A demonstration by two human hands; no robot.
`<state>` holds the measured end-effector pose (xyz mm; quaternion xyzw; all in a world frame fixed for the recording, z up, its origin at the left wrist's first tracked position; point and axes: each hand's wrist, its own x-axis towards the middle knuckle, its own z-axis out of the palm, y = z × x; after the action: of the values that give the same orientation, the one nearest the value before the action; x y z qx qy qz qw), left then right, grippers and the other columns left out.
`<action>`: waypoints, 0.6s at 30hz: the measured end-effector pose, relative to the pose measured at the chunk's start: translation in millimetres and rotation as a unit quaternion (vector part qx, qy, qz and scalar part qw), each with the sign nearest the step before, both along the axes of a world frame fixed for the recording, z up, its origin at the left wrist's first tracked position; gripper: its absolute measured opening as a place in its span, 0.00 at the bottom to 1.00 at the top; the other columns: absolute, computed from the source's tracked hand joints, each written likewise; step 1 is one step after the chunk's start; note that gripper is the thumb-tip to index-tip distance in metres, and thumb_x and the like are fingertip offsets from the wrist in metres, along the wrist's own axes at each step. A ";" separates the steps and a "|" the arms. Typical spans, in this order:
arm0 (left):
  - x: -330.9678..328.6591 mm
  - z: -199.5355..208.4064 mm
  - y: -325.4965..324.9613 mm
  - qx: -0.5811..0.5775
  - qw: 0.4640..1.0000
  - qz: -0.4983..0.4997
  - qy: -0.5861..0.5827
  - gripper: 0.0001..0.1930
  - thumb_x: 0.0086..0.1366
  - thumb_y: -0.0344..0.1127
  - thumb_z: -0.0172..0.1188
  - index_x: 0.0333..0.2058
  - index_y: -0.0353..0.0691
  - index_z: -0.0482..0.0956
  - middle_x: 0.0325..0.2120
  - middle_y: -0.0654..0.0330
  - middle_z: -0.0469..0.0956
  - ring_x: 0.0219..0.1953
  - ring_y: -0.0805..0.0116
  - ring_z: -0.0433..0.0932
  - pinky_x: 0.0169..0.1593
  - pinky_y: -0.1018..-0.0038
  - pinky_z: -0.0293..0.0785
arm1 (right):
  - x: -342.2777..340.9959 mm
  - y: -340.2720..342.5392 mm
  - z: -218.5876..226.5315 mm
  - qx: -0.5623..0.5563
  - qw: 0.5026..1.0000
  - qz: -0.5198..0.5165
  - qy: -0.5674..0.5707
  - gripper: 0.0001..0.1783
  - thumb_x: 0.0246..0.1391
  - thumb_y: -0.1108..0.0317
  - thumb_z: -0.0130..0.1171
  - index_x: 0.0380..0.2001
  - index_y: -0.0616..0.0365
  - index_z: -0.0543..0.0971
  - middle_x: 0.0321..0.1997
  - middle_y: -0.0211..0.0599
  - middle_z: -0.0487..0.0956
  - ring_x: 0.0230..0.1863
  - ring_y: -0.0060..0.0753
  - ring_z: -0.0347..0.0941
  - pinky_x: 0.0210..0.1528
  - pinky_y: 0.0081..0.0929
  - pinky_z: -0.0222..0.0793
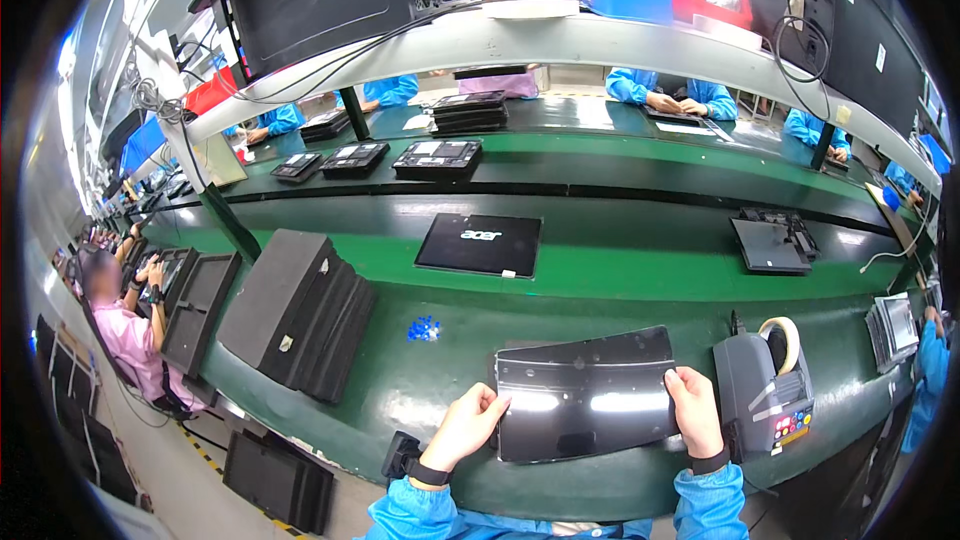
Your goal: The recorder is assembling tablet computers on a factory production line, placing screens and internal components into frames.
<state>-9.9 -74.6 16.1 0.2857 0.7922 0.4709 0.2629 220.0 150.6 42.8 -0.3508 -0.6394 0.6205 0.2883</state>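
Observation:
A glossy black flat screen panel [585, 390], tablet-sized, is held low over the green bench, with ceiling lights reflected in it. My left hand [468, 428] grips its left edge, thumb on top. At the opposite edge my right hand [695, 412] has its thumb on the face of the panel. The fingers underneath are hidden on both sides. Dark edges show beneath the panel at its left; I cannot tell what they belong to. Beyond it lies a black tablet [478, 255] with a lit logo on its screen.
A grey tape dispenser [755, 390] with a tape roll stands to the right. Small blue pieces [424, 328] lie left of the panel. Stacked dark foam trays [295, 315] rise at the left. An opened device [775, 242] sits at the back right. Co-workers in blue sit opposite.

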 end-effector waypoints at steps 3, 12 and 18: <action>1.4 -0.7 0.2 0.009 1.000 -0.003 0.002 0.14 0.64 0.41 0.58 0.29 0.34 0.72 0.21 0.67 0.71 0.25 0.81 0.65 0.28 0.80 0.65 | -1.4 0.1 -5.5 -0.003 1.000 -0.023 0.014 0.11 0.58 0.68 0.54 0.35 0.68 0.76 0.27 0.29 0.77 0.29 0.16 0.67 0.33 0.19 0.64; -3.9 -0.7 3.5 -0.046 0.998 -0.004 0.044 0.18 0.63 0.47 0.56 0.28 0.35 0.75 0.18 0.55 0.75 0.22 0.67 0.73 0.28 0.70 0.69 | -7.9 -6.2 -8.0 0.334 0.903 -0.090 -0.255 0.15 0.49 0.62 0.63 0.31 0.65 0.75 0.27 0.45 0.73 0.29 0.46 0.71 0.33 0.37 0.67; 7.9 11.8 1.7 -0.004 0.994 0.025 0.103 0.16 0.63 0.44 0.56 0.26 0.35 0.72 0.16 0.53 0.72 0.18 0.62 0.71 0.25 0.69 0.66 | -10.6 -5.3 -3.8 0.382 0.884 -0.122 -0.240 0.18 0.47 0.60 0.65 0.28 0.66 0.74 0.26 0.43 0.73 0.29 0.44 0.70 0.32 0.35 0.66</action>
<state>-2.0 -72.9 27.9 0.3120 0.8237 0.4421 0.1693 209.4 145.3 39.0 -0.4270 -0.8287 0.1843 0.3114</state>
